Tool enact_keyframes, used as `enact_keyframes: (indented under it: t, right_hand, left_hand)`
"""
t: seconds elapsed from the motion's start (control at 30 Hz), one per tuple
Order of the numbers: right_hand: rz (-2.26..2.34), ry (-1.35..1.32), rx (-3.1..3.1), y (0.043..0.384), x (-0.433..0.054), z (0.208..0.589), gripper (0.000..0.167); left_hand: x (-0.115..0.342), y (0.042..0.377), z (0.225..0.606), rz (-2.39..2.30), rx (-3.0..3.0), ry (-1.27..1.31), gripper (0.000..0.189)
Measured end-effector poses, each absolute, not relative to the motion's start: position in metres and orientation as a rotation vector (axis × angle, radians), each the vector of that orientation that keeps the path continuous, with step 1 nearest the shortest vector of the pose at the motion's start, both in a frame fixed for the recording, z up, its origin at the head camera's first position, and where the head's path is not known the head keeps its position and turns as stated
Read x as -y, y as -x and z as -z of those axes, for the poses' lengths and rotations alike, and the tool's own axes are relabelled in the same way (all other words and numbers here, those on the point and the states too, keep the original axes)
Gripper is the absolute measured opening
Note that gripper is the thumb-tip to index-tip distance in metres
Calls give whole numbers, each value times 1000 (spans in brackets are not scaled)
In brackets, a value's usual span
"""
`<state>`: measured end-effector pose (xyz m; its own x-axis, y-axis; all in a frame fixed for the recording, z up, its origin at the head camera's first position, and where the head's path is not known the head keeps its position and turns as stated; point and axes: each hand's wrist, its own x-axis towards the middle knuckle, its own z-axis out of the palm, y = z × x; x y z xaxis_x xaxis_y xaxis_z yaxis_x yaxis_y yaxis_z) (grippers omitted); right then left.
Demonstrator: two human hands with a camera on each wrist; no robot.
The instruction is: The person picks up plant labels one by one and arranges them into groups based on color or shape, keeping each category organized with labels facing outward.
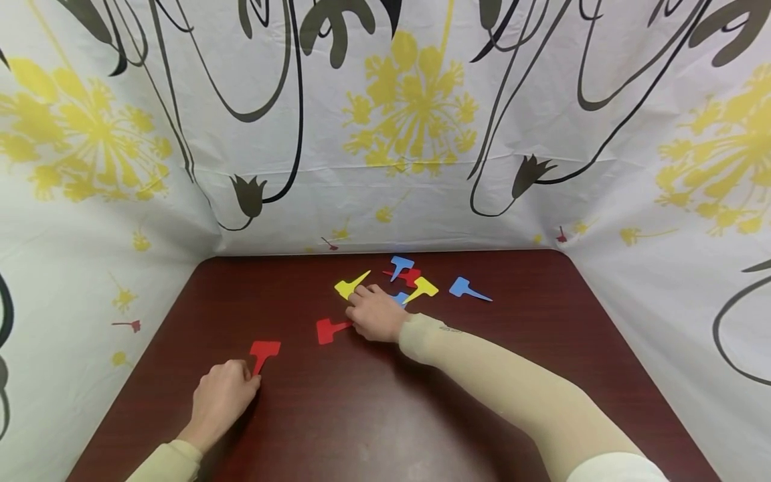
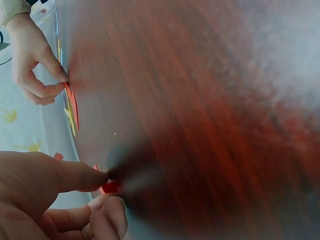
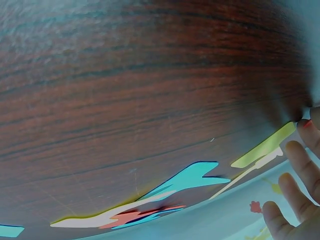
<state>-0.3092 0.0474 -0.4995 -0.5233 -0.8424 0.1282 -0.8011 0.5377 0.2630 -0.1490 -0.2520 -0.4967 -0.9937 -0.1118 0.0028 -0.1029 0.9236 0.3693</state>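
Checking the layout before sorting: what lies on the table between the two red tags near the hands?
Nothing: in the head view, bare table separates the left red tag from the right one.

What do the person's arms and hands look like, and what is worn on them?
Both hands are bare: the left hand and the right hand have no gloves or rings that I can see. Both arms are covered to the wrist by snug beige sleeves. A small dark marking sits near the right cuff.

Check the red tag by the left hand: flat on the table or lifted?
Flat. The red tag lies on the table; the left hand pinches its stem end.
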Motion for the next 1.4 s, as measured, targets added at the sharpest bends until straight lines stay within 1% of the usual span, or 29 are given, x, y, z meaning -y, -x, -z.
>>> enact_keyframes:
  t: [0.2,0.4,0.8,1.07,1.13,1.2,1.27,1.3,1.4]
  right_hand:
    - [256,-1375,2516,312,-48,503,22]
    - [240,-1385,2496,313,-48,504,20]
    - [244,-1383,2505,309,-48,499,21]
    - [224,-1387,2470,306,-48,497,20]
    - [224,-1377,2462,305,-49,496,19]
    - [220,-1361,2458,305,-50,496,19]
    - [216,-1350,2451,304,-51,495,18]
    - [214,-1347,2445,304,-51,496,17]
    - [180,-1353,2424,303,-50,495,16]
  left_hand:
    - [249,159,499,587,3061,-175,32]
    - [247,163,499,612,3081,-183,30]
    - [244,171,500,593,3040,-135,29]
    - [248,170,494,572,3045,-142,35]
    - [252,171,492,552,3011,-97,35]
    - [257,174,491,521,2953,-10,27]
    - [264,177,493,481,2896,102,14]
    - [268,178,494,464,2875,158,11]
    - [280,182,498,414,2859,309,32]
